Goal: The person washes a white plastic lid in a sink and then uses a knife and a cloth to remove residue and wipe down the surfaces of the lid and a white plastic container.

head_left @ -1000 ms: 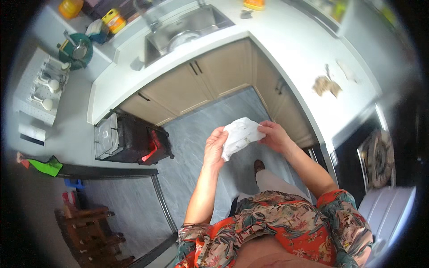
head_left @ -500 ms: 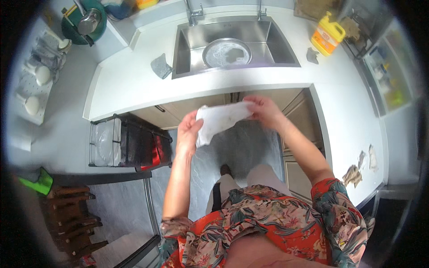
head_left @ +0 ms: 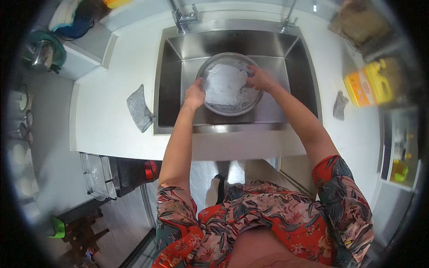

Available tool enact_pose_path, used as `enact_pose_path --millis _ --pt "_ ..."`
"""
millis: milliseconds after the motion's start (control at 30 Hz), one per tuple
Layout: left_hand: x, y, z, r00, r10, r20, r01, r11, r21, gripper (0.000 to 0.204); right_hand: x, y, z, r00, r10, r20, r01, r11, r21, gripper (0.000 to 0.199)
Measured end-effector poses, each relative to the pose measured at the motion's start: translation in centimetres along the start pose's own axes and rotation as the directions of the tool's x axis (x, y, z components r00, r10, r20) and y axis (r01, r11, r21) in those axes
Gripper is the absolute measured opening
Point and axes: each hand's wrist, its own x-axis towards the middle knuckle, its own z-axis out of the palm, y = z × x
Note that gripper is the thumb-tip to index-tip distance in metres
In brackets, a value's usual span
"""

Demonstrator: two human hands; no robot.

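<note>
A white cloth [head_left: 225, 83] with faint specks lies spread out inside a round metal basin [head_left: 223, 111], which holds sudsy water and sits in the steel sink [head_left: 277, 107]. At the cloth's left edge, over the basin's rim, my left hand [head_left: 195, 94] is closed on the fabric, its fingertips partly hidden. My right hand [head_left: 260, 79] reaches in over the far right rim, fingers bent at the cloth's upper right edge.
A chrome faucet [head_left: 182, 20] stands behind the sink at left. Grey crumpled cloths lie on the counter, one left [head_left: 139, 108] and one right [head_left: 340, 105]. A yellow jug [head_left: 368, 84] with an orange label stands at right. Below the counter is a wire rack [head_left: 99, 177].
Both hands have moved forward from in front of the counter to over the sink. The white cloth they held stretched in the air now lies in the basin.
</note>
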Motion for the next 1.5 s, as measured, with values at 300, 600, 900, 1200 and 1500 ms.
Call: enact_pose_path --millis 300,600,900,1200,1500 --pt "5.5 3.7 6.5 0.933 -0.182 0.311 0.205 0.978 -0.044 0.028 5.3 2.9 4.2 0.962 0.073 0.261 -0.018 0.978 -0.209 0.031" --pt "6.4 1.3 11.9 0.786 -0.128 0.605 0.524 -0.382 -0.761 0.041 0.4 -6.3 9.4 0.887 -0.461 -0.036 0.445 0.871 -0.208 0.02" --pt "5.4 3.5 10.4 0.76 -0.162 0.63 0.531 -0.405 -0.745 0.032 2.2 -5.3 10.6 0.995 -0.095 0.005 0.08 0.813 -0.577 0.033" --pt "5.8 6.5 7.2 0.658 -0.269 0.703 0.619 -0.338 -0.709 0.032 2.0 -6.9 8.4 0.974 -0.205 -0.093 0.132 0.855 -0.501 0.022" --pt "7.4 2.4 10.0 0.726 -0.147 0.671 0.472 -0.604 -0.643 0.043 7.6 3.3 4.2 0.88 0.476 -0.001 -0.466 0.863 0.194 0.035"
